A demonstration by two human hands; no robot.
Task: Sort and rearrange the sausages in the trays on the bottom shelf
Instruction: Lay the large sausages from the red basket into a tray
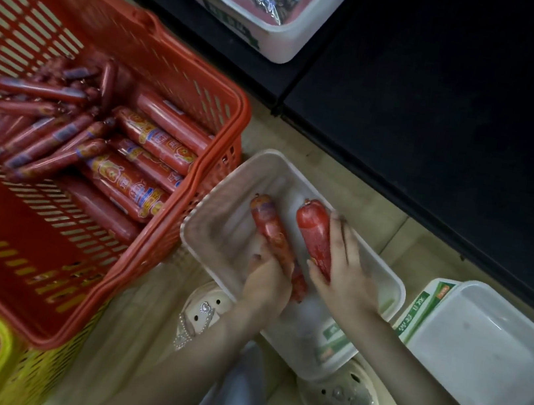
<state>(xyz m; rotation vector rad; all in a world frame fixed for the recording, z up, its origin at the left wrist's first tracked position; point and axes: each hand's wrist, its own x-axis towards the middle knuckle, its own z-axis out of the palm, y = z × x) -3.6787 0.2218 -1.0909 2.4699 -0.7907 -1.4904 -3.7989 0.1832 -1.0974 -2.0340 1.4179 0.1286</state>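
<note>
At the white tray (220, 230), my left hand (267, 282) gripped one sausage (269, 227). My right hand (345, 269) curled its fingers (340, 234) round a second sausage (314, 233).

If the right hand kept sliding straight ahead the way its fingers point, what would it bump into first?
Probably the far wall of the white tray, with the sausage that the right hand grips arriving first. Depth is hard to judge from above.

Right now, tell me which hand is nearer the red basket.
Left. The left hand grips a sausage in the white tray, on the side next to the red basket; the right hand holds another sausage farther over, away from the basket.
</note>
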